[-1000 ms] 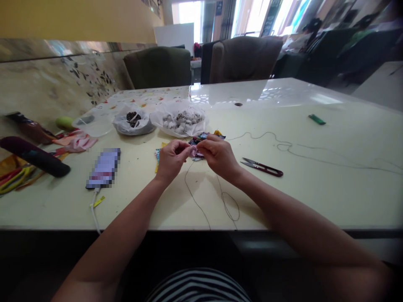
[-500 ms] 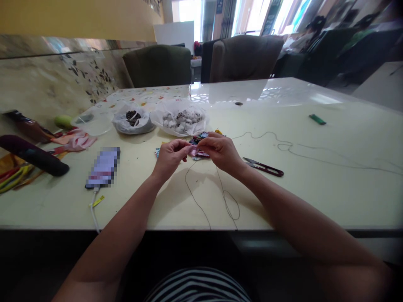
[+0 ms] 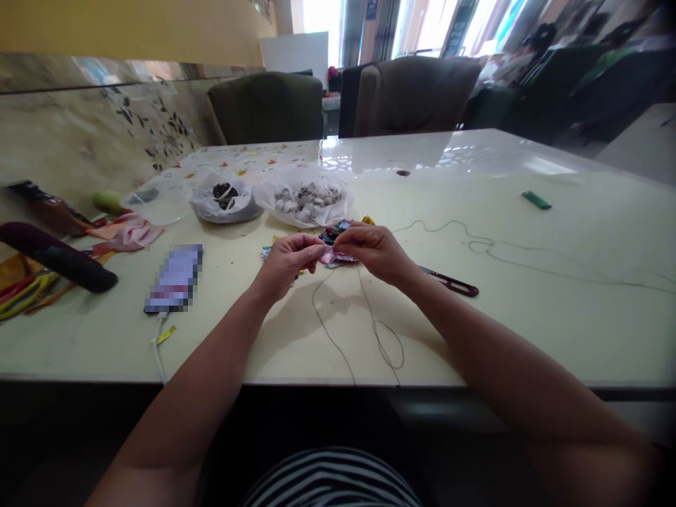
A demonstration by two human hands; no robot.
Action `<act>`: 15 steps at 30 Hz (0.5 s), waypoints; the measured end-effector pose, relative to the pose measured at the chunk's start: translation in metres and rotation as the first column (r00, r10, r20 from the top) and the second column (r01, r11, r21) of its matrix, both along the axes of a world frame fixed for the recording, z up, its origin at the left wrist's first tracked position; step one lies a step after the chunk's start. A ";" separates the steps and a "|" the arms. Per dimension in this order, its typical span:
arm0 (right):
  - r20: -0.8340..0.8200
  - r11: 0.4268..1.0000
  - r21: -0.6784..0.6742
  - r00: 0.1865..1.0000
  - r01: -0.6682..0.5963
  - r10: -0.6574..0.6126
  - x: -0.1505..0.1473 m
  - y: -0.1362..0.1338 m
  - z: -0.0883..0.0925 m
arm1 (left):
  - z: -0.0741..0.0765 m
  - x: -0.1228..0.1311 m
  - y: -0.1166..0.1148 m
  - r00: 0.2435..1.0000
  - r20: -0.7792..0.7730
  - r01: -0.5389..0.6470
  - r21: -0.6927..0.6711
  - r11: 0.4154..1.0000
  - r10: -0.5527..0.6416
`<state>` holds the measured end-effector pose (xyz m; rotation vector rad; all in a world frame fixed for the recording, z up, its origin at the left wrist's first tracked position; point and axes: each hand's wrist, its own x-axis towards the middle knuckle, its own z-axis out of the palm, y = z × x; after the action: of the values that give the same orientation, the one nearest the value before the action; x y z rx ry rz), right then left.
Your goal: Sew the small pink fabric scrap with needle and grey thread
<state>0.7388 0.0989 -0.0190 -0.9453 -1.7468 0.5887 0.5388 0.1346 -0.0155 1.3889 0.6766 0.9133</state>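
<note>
A small piece of pink cloth [image 3: 328,255] is pinched between the thumb and fingers of my left hand [image 3: 292,262]. My right hand [image 3: 376,248] is closed in a pinch at the cloth's right edge; whatever lies between those fingertips is too small to make out. Thin dark thread [image 3: 376,331] hangs from below the hands to the table's front edge, with a loop in it. Just behind the hands lies a pile of colourful cloth scraps [image 3: 336,229], partly covered by them. Thread snips [image 3: 457,284] rest by my right forearm, their blades partly hidden.
Two white plastic bags stand behind, one with dark pieces [image 3: 224,196], one with whitish clumps [image 3: 309,201]. A phone [image 3: 174,278] on a cable lies left, near a dark rod-like object [image 3: 58,257] and cloths [image 3: 127,232]. A green lighter [image 3: 536,200] and long thread [image 3: 528,264] lie right.
Both hands stay together at the pink cloth, with only slight finger movement. The view has shifted a little, and my right wrist now covers more of the snips' blades.
</note>
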 end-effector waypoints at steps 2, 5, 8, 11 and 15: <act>-0.029 1.000 -0.020 0.999 -0.022 0.021 -0.001 -0.001 0.001 | 0.000 0.000 0.001 1.000 0.016 0.018 -0.027 0.999 -0.017; -0.066 0.998 -0.053 0.997 -0.036 0.033 -0.002 -0.002 0.001 | 0.000 0.000 0.000 0.999 0.041 0.030 -0.065 0.997 -0.027; -0.078 0.998 -0.065 0.997 -0.019 0.014 -0.003 -0.002 -0.002 | -0.001 0.001 -0.001 0.998 0.059 0.034 -0.099 0.995 -0.028; -0.083 0.999 -0.049 0.996 0.010 -0.014 -0.004 -0.001 -0.005 | -0.003 0.001 0.000 0.996 0.080 0.042 -0.118 0.992 -0.033; -0.080 0.999 -0.026 0.996 0.044 -0.046 -0.006 -0.001 -0.009 | -0.006 0.002 0.000 0.994 0.095 0.055 -0.119 0.991 -0.044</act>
<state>0.7331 0.0982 -0.0279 -0.9626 -1.6461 0.6115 0.5404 0.1347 -0.0212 1.2426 0.6144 0.8771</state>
